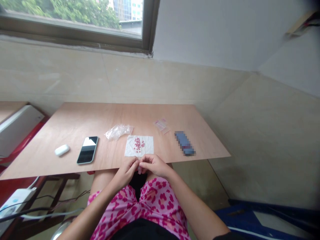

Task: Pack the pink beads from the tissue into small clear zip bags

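Note:
At the table's front edge my left hand (128,169) and my right hand (155,165) meet, thumbs and fingers pinched together. Between their fingertips is a small clear plastic bag (139,170), mostly covered by the fingers; what it contains is too small to tell. Just beyond my hands lies a white paper sheet (128,148), flat on the table. Several small red pieces (137,143) are scattered over its middle, too tiny to make out exactly.
Crumpled clear plastic (118,131) and small flat clear bags (161,124) lie farther back on the wooden table (80,113). A phone (88,150) and white earbud case (62,150) are at left. A blurred dark object (184,143) is at right.

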`<state>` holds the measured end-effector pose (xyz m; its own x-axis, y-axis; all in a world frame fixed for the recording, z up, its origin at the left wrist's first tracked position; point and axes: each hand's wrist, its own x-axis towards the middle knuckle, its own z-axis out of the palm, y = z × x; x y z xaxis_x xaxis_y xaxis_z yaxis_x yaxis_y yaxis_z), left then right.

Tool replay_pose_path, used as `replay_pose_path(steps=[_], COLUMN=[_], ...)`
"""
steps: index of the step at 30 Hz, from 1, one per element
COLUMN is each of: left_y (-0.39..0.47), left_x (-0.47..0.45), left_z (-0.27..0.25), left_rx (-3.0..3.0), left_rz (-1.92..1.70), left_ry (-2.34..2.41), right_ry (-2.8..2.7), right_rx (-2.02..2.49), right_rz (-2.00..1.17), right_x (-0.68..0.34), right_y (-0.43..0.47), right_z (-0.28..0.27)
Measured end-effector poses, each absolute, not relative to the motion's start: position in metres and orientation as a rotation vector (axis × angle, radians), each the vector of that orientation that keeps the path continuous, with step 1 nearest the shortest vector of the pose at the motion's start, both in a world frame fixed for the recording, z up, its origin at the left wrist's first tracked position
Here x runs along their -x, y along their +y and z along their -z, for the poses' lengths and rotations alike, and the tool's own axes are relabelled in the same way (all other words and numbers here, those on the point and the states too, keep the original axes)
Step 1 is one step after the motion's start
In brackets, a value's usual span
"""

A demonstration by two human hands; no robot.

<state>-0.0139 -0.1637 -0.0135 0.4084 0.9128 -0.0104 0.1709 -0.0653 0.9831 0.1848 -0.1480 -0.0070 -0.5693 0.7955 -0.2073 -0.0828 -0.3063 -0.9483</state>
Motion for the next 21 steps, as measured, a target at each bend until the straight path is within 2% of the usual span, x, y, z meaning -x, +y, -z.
replay_pose_path(steps=[7, 12, 21], left_y=[-0.166, -0.166, -0.169], left_x=[0.012, 0.012, 0.012], left_z=[0.014, 0.021, 0.016], left_rx=[-1.619, -1.761, -1.742], left_rz=[-0.805, -0.806, -0.877], left_ry=[1.017, 1.208, 1.296], right_ry=[-1.412, -1.534, -1.619], right_rx=[0.986, 1.091, 1.187], right_rz=[-1.780, -1.560, -1.384], right_x=[-0.179, -0.175, -0.172], right_y=[-0.151, -0.155, -0.156], right_z=[0.024, 0.021, 0.013])
